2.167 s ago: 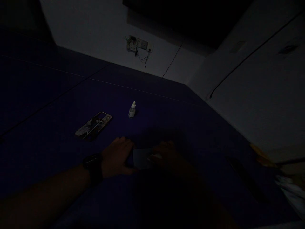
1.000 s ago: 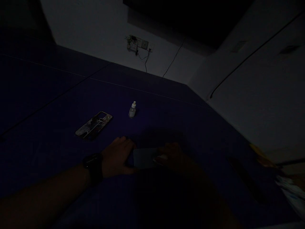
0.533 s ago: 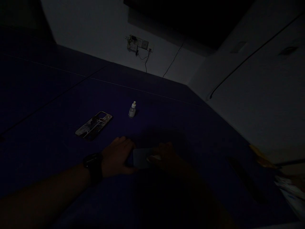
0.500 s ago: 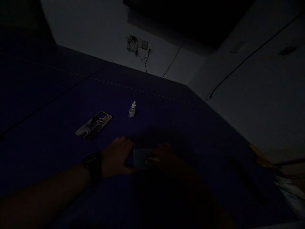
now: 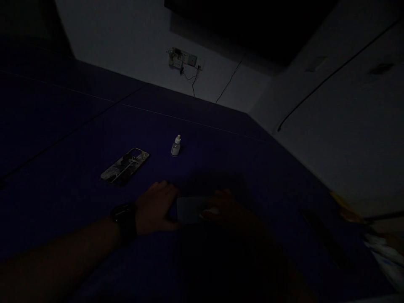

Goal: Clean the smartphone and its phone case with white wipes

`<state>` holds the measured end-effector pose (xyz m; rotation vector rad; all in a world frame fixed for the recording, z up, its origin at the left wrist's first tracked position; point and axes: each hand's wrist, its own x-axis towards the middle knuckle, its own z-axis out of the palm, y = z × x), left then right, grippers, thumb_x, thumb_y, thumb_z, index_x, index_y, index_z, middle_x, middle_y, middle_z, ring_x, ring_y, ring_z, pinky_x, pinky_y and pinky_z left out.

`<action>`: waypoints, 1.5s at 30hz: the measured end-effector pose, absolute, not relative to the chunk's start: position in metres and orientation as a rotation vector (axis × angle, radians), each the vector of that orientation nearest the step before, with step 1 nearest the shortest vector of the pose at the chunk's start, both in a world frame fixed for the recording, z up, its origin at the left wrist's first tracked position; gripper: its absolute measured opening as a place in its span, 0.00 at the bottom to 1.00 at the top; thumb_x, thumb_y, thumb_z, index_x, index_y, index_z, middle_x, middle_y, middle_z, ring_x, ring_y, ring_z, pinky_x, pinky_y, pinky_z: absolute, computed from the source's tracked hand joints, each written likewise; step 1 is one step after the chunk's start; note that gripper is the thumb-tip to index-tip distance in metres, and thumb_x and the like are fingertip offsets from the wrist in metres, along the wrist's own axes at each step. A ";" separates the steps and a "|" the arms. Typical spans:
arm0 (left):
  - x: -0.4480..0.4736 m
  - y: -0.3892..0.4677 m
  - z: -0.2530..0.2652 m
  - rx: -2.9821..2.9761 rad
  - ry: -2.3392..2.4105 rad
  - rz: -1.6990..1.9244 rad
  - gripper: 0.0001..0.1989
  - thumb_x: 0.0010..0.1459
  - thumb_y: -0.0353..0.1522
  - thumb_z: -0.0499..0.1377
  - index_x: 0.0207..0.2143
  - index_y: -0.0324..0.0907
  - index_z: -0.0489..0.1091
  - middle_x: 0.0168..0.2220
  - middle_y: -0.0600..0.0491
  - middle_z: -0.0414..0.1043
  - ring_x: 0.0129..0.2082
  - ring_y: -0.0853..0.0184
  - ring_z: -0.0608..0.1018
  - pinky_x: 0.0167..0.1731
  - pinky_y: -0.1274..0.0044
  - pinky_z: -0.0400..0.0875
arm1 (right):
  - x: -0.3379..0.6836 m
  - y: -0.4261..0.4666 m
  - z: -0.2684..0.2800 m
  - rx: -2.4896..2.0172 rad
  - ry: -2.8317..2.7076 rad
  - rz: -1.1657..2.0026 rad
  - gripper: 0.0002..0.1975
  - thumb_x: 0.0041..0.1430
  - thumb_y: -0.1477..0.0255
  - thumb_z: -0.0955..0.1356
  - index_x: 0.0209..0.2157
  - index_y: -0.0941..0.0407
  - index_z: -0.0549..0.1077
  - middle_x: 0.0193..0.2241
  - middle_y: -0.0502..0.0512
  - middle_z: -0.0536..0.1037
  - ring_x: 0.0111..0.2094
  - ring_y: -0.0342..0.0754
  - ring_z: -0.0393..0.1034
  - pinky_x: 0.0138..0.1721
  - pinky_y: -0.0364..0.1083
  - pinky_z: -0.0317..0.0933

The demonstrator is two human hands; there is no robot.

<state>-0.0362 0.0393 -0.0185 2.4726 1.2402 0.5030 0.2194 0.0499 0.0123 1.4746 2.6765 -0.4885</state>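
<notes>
In the dim light a flat grey phone lies on the dark blue surface. My left hand, with a black watch at the wrist, grips its left end between thumb and fingers. Over its right part is my right hand, closed on a small white cloth pressed to the phone's face. The right fingers are deep in shadow. A patterned phone case lies beyond my left hand, and a small dropper bottle with a white cap stands upright to the right of the case.
Behind the blue surface rises a wall with sockets and cables. A dark long object lies at the right. Near the right edge are a yellow item and white packaging. A dark screen hangs above.
My right hand has slid a little to the right across the phone with the white cloth. My left hand stays at the phone's left end.
</notes>
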 end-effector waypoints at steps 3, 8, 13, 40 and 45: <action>-0.036 0.039 -0.019 2.473 1.242 0.525 0.27 0.47 0.50 0.69 0.42 0.44 0.68 0.40 0.51 0.73 0.40 0.56 0.73 0.40 0.66 0.63 | 0.221 0.052 0.011 1.553 2.672 -0.423 0.13 0.65 0.61 0.66 0.44 0.54 0.77 0.43 0.59 0.77 0.45 0.55 0.68 0.53 0.58 0.53; -0.036 0.039 -0.017 2.473 1.256 0.507 0.26 0.47 0.49 0.69 0.42 0.44 0.69 0.39 0.51 0.73 0.39 0.56 0.73 0.39 0.67 0.63 | 0.221 0.050 0.017 1.449 2.624 -0.625 0.12 0.63 0.61 0.68 0.44 0.53 0.77 0.43 0.57 0.77 0.46 0.54 0.67 0.53 0.55 0.55; -0.036 0.039 -0.017 2.465 1.251 0.491 0.26 0.47 0.49 0.69 0.43 0.44 0.68 0.41 0.51 0.73 0.40 0.55 0.73 0.40 0.66 0.63 | 0.219 0.048 0.019 1.584 2.625 -0.548 0.13 0.64 0.62 0.68 0.44 0.53 0.78 0.43 0.59 0.77 0.46 0.55 0.67 0.49 0.55 0.58; -0.036 0.038 -0.015 2.480 1.243 0.488 0.28 0.44 0.49 0.69 0.43 0.43 0.69 0.41 0.50 0.73 0.40 0.55 0.73 0.40 0.65 0.65 | 0.217 0.048 0.013 1.724 2.739 -0.364 0.09 0.63 0.64 0.68 0.40 0.55 0.74 0.40 0.59 0.76 0.42 0.55 0.68 0.45 0.52 0.59; -0.035 0.036 -0.015 2.507 1.249 0.503 0.27 0.45 0.48 0.68 0.43 0.44 0.68 0.41 0.50 0.73 0.40 0.56 0.73 0.42 0.65 0.64 | 0.205 0.046 0.015 1.810 2.844 -0.489 0.05 0.62 0.71 0.66 0.40 0.55 0.70 0.39 0.56 0.75 0.40 0.52 0.67 0.42 0.49 0.58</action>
